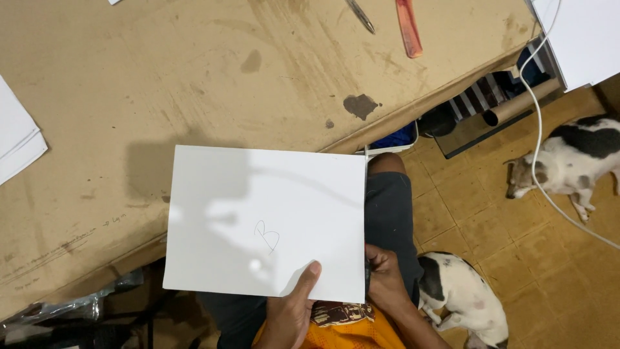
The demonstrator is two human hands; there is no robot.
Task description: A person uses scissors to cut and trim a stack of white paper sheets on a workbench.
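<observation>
Brown paper, stained and scuffed, covers the worktable (194, 77) that fills the view ahead of and to the left of both hands. On the tiled floor (516, 258) to the right of the hands lie two white dogs with dark patches, one (458, 300) just beside the right wrist, the other (562, 165) well off to the right and farther forward, with a white cable (539, 148) trailing over it.

White and rectangular, the sheet of paper (265, 220) is the thing in hand. It is held flat above the person's lap, its far part overlapping the table's near edge. Its face is nearly blank: one small pencilled mark sits near the middle, just forward of the left thumb, and nothing else is drawn, cut or folded as far as can be seen. So the work on it looks barely begun; the edges are straight and the corners crisp.

The left hand (290, 310) pinches the sheet's near edge, thumb on top and fingers hidden beneath. The right hand (384, 274) is curled at the sheet's lower right corner; whether it grips the paper or something slim cannot be told.

Far ahead on the table lie an orange-red comb-like tool (409, 27) and a metal tool (360, 15), untouched. More white sheets (16, 139) sit well to the left.
</observation>
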